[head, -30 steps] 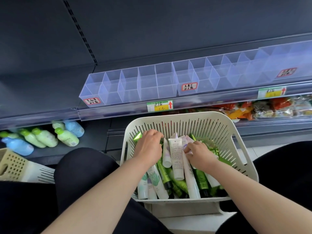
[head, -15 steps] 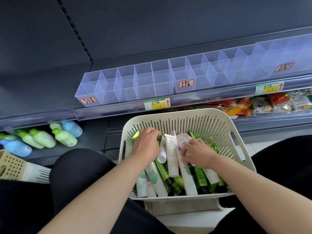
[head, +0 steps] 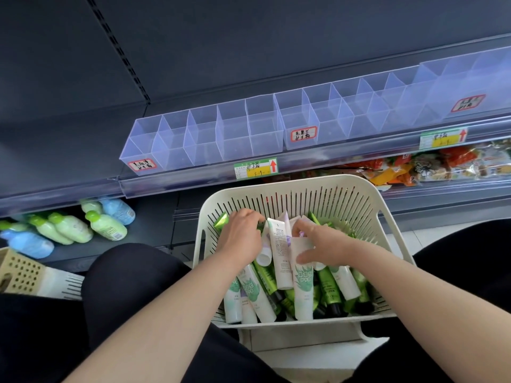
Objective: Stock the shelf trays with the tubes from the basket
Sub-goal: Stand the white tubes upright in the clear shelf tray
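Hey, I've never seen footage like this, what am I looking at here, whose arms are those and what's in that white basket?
There is no machine here. It is one picture from a camera worn on a person's head, looking down at their own bare arms. The left hand and right hand are both in a slotted white basket full of white and green tubes. The right thumb and forefinger seem to pinch the end of a white tube. The left fingers curl into the pile, and what they grip is hidden. Above, clear divided trays on the shelf hold no tubes yet. At lower left lie green and blue bottles; on the right are snack packets.
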A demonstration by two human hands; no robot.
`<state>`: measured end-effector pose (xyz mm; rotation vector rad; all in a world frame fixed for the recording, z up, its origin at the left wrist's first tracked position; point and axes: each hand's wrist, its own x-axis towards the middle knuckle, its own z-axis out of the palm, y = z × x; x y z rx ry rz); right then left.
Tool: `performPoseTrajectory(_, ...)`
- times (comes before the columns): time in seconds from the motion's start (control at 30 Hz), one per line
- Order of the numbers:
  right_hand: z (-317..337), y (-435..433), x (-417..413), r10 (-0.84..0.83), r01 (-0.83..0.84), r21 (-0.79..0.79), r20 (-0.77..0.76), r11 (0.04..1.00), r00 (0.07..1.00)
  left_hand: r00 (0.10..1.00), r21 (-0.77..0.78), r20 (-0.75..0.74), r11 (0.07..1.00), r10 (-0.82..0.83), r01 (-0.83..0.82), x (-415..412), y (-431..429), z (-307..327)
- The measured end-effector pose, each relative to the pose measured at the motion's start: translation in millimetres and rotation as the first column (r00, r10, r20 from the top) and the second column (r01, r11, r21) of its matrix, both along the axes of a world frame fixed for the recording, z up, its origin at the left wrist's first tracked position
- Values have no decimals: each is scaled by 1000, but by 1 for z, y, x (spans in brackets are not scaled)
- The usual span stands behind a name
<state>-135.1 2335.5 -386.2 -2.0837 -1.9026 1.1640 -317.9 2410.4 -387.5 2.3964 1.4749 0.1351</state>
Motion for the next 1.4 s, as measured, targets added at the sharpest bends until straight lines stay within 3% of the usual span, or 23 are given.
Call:
performPoseTrajectory(0.1,6,-10,8,-128,128,-11,-152,992,980,1000,-58,-8,998,22,-23,5,-2,0)
performPoseTrajectory(0.27,30,-16,23,-278,315,183,-203,931,939,997,-151,14,986,79,-77,24,-4,-1)
performPoseTrajectory(0.43,37,-21,38,-409,453,342,-195,824,891,999,-217,-38,976,-10,2,42,4,-6)
performPoseTrajectory(0.57,24,-28,33,-382,418,319,-171,851,908,994,-280,-70,958,-87,64,43,11,-8)
performPoseTrajectory(0.77,11,-29,22,-384,426,337,-185,840,905,973,-161,-131,972,-191,169,36,16,-1)
performPoseTrajectory(0.87,9,-29,22,-376,409,353,-162,842,913,949,-207,-169,951,-265,229,32,19,-1)
performPoseTrajectory(0.97,11,-29,21,-353,377,365,-134,851,926,970,-420,-47,886,-240,199,28,16,1)
performPoseTrajectory(1.1,16,-31,16,-324,343,373,-115,862,939,967,-661,240,744,79,104,21,3,7)
performPoseTrajectory(1.2,23,-32,13,-312,324,401,-97,857,945,930,-591,318,805,183,43,19,-4,18)
performPoseTrajectory(1.4,55,-35,2,-299,308,484,-99,819,949,922,-203,352,975,158,-89,16,-12,58)
